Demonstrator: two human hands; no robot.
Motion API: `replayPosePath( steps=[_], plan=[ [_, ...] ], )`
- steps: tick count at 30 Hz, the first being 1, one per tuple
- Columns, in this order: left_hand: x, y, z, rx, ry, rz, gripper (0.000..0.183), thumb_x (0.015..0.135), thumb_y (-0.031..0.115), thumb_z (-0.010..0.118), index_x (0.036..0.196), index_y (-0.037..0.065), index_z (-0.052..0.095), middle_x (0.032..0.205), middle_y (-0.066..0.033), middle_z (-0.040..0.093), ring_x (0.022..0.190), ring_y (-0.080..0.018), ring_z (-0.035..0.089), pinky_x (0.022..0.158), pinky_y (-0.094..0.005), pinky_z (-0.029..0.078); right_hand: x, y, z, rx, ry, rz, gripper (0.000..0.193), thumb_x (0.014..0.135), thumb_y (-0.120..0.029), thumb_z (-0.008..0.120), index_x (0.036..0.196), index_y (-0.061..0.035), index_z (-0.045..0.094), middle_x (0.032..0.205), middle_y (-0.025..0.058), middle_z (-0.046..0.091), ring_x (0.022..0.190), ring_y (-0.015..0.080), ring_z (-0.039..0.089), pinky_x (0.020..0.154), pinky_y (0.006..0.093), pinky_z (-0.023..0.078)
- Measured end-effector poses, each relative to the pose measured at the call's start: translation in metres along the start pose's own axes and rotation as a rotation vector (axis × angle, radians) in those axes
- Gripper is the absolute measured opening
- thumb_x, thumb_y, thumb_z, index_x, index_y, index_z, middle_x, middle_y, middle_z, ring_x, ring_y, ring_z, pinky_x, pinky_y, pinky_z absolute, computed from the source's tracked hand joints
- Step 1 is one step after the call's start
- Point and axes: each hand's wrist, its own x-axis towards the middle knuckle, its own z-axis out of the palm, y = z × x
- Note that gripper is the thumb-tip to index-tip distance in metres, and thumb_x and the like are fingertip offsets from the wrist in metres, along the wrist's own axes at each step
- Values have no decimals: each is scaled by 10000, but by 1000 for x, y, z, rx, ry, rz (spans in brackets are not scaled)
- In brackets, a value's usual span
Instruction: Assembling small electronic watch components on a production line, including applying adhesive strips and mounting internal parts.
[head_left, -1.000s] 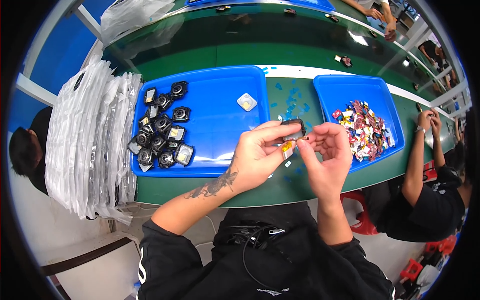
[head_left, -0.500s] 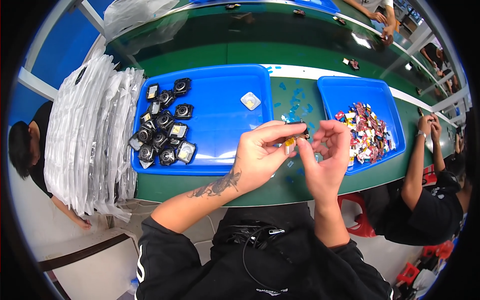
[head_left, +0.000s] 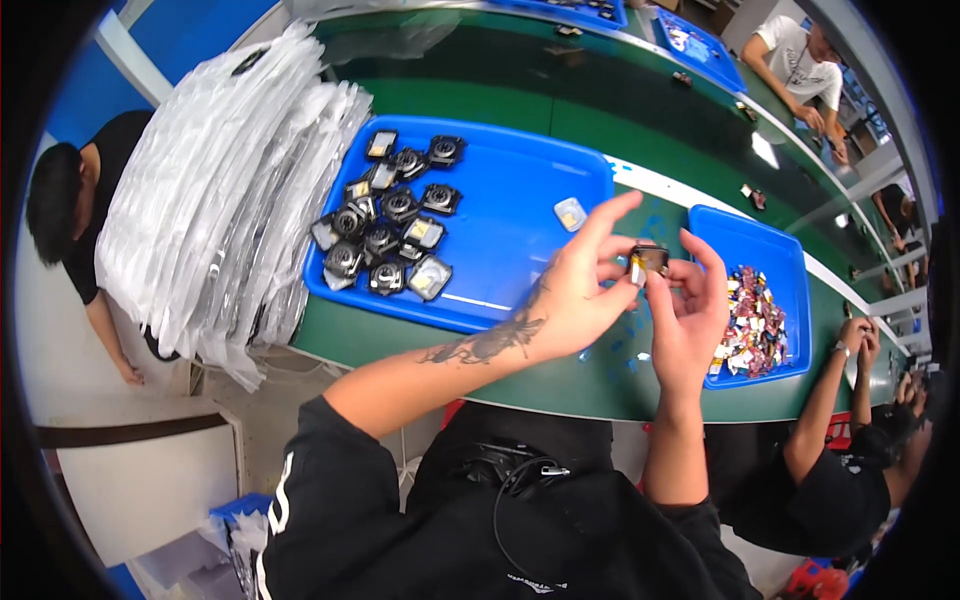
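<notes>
Between my hands is a small dark square watch-like module (head_left: 652, 259) with a silvery and yellow piece (head_left: 637, 272) at its side. My left hand (head_left: 585, 290) pinches its left side with thumb and fingers, the index finger stretched away. From the right, my right hand (head_left: 690, 325) grips it, thumb at its lower edge. Beyond my left hand, a blue tray (head_left: 510, 190) carries several black watch housings (head_left: 400, 206) on its left side and a lone pale square piece (head_left: 570, 214). Small red, white and yellow parts (head_left: 755, 325) fill another blue tray (head_left: 735, 237) to the right.
Tall stacked plastic-wrapped sheets (head_left: 205, 180) stand left of the big tray. Blue scraps (head_left: 632, 330) litter the green table (head_left: 560, 372). Farther back runs a dark green belt (head_left: 500, 75) with small parts. People work at left (head_left: 105, 190), right (head_left: 820, 470) and far right (head_left: 800, 75).
The view has turned, so trays and table sit tilted. The module is now turned with its dark square face showing, and my left index finger has lifted off it.
</notes>
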Motion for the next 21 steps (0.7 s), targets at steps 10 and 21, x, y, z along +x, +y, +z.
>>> replayPosePath(
  steps=[10,21],
  plan=[
    [-51,62,-113,1916,338,115,687,831,363,682,1416,112,424,1448,-231,394,1398,-394,266,1124,-545,227,230,87,-29,-283,-108,388,572,600,-84,848,1095,18,581,892,153,667,717,199,650,689,333,525],
    [-68,45,-132,1903,88,-27,636,900,398,585,1475,261,350,1541,-134,289,1441,-291,227,1132,-627,82,202,88,-50,-631,0,-68,367,782,-276,757,1007,1,671,895,144,703,843,256,690,776,346,536]
  ],
)
